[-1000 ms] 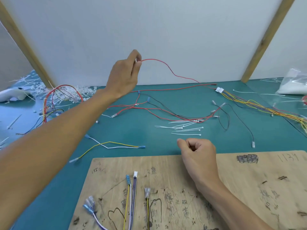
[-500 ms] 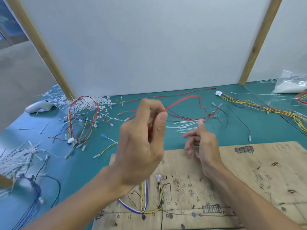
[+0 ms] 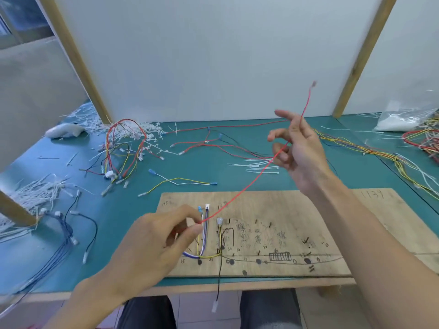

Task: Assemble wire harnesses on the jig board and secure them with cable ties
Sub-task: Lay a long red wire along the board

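A long red wire (image 3: 247,188) stretches diagonally above the wooden jig board (image 3: 297,210). My left hand (image 3: 154,243) pinches its lower end over the board's left part, beside yellow, white and purple wires (image 3: 203,236) laid on the board. My right hand (image 3: 300,150) is raised over the table with fingers spread; the red wire passes through its fingers and its free terminal end (image 3: 314,83) sticks up above. Loose white cable ties (image 3: 257,166) lie on the green mat behind the board.
A tangle of red and yellow wires (image 3: 123,148) sits at the back left beside heaps of cut tie ends (image 3: 35,193). Blue wires (image 3: 64,233) lie at the left edge, a yellow harness (image 3: 370,153) and a plastic bag (image 3: 401,119) at the right. A black wire (image 3: 218,281) hangs off the front edge.
My left hand has dropped to the board's left part with the red wire's end. My right hand rose from the board and took the wire, now stretched between both hands.
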